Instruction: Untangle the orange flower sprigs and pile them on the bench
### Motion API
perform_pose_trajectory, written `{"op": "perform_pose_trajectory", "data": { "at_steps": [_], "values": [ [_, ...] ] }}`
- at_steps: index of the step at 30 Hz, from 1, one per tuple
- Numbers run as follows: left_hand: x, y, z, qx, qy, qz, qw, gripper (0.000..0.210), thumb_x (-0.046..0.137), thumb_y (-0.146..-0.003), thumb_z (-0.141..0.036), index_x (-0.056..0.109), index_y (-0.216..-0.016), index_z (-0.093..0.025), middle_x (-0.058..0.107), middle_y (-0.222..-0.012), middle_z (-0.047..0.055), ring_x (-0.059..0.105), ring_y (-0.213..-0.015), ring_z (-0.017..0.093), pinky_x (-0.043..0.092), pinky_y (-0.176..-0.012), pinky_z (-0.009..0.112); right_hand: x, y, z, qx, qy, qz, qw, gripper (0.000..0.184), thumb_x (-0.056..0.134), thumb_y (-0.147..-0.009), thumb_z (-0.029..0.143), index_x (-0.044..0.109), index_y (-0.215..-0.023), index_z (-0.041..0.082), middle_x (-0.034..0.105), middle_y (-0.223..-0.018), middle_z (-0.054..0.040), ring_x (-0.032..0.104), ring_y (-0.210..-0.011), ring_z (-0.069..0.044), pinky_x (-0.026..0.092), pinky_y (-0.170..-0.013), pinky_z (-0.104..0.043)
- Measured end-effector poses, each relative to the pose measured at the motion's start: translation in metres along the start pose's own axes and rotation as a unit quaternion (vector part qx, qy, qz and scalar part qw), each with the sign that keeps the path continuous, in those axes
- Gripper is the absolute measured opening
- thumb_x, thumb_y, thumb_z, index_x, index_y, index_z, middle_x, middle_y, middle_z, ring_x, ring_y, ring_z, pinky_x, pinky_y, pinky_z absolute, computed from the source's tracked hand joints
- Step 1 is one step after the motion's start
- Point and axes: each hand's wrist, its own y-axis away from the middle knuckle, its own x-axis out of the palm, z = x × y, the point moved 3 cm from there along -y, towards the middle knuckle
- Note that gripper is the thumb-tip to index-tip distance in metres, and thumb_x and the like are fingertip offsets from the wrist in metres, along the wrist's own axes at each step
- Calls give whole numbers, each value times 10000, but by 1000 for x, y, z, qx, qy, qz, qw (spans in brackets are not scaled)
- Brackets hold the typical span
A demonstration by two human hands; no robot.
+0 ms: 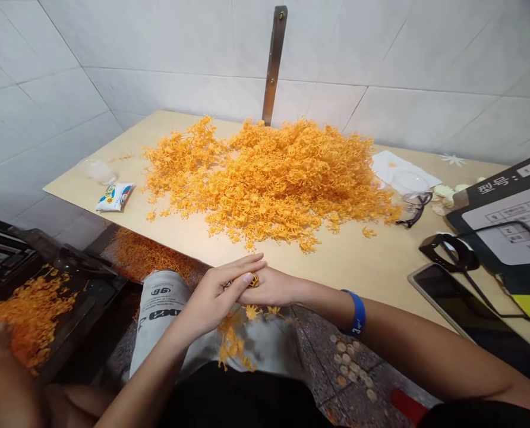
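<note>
- Head view: the orange pile (pixel 292 178) of small flower-like pieces spreads over the tabletop (pixel 358 267), longer from left to right than from front to back.
- On the near side of the pile, the left hand (pixel 220 291) lies across the right hand (pixel 274 286); the grip is pressed together on an orange sprig (pixel 233 345), whose upper part is largely hidden between them.
- The sprig's long axis runs roughly downward from the grip, on the side away from the pile, over the person's lap.
- From the grip, the pile lies ahead, near but apart; the left hand's fingertips (pixel 258 257) come closest to it.
- Left of the pile sits a small packet (pixel 114 197); just right of it, glasses (pixel 413 213).
</note>
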Motion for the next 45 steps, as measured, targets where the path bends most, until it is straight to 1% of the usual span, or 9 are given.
{"op": "perform_pose_trajectory", "data": {
  "at_steps": [6, 10, 17, 23, 27, 30, 41, 43, 45],
  "values": [
    [-8, 6, 4, -15, 50, -121, 991, 343, 460, -940, -363, 709, -1123, -213, 672, -1221, 68, 612, -1159, 230, 460, -1031, 378, -3, 0, -1, -2, -68, -28, 997, 335, 639, -786, 436, 548, -861, 123, 448, -681, 36, 401, -607, -82, 360, -535, -211],
    [-9, 11, 5, -17, 13, -108, 994, 370, 488, -925, -383, 654, -1215, -226, 628, -1292, 66, 562, -1223, 229, 400, -1087, 387, -2, 1, 1, -22, -74, -59, 995, 421, 573, -811, 559, 509, -791, 143, 420, -661, 38, 364, -603, -87, 337, -536, -216],
    [-6, 9, 7, -13, -54, -59, 997, 390, 564, -889, -355, 611, -1267, -274, 569, -1366, 47, 500, -1281, 235, 340, -1125, 427, 5, 1, 5, -78, -49, -81, 992, 132, 503, -816, 244, 538, -742, 141, 499, -664, 19, 421, -607, -91, 356, -552, -212],
    [-4, 6, 2, 32, 24, -117, 992, 242, 534, -905, -266, 739, -1031, -237, 695, -1177, 50, 571, -1198, 217, 403, -1072, 387, 6, -1, -4, -81, -35, -85, 992, 170, 512, -820, 262, 500, -692, 151, 387, -594, 53, 343, -551, -70, 312, -518, -204],
    [0, 4, 1, -16, 108, -148, 983, 237, 546, -895, -313, 751, -897, -193, 753, -981, 69, 696, -839, 194, 544, -809, 313, 8, 4, -1, -66, -16, -84, 994, 337, 457, -899, 408, 519, -700, 143, 438, -636, 20, 403, -595, -91, 339, -547, -227],
    [3, -2, 4, -54, 173, -150, 972, 282, 579, -865, -397, 724, -810, -162, 757, -891, 79, 583, -469, 110, 486, -486, 237, 7, 8, 6, -86, -10, -98, 991, 438, 398, -931, 494, 502, -676, 153, 467, -679, -4, 447, -644, -112, 374, -590, -247],
    [10, -37, 0, -87, 345, -150, 922, 353, 696, -716, -477, 560, -672, -155, 699, -683, 36, 489, -367, 69, 403, -373, 197, -21, 6, 27, -149, 58, -136, 978, 486, 358, -937, 537, 446, -619, 181, 441, -645, -6, 432, -660, -134, 379, -643, -268],
    [-2, -40, 0, -77, 355, -207, 908, 317, 698, -719, -438, 548, -686, -161, 669, -636, 9, 492, -365, 69, 393, -361, 186, -19, 7, 28, -142, 63, -123, 980, 450, 375, -942, 481, 452, -616, 179, 443, -610, 4, 431, -617, -124, 370, -618, -259],
    [-28, -38, 2, -36, 356, -323, 876, 269, 688, -740, -378, 521, -691, -173, 632, -609, -24, 525, -400, 65, 451, -427, 182, -12, 10, 25, -126, 61, -87, 986, 425, 374, -948, 440, 459, -625, 177, 445, -577, 15, 424, -563, -109, 356, -584, -245]
  ]
}}
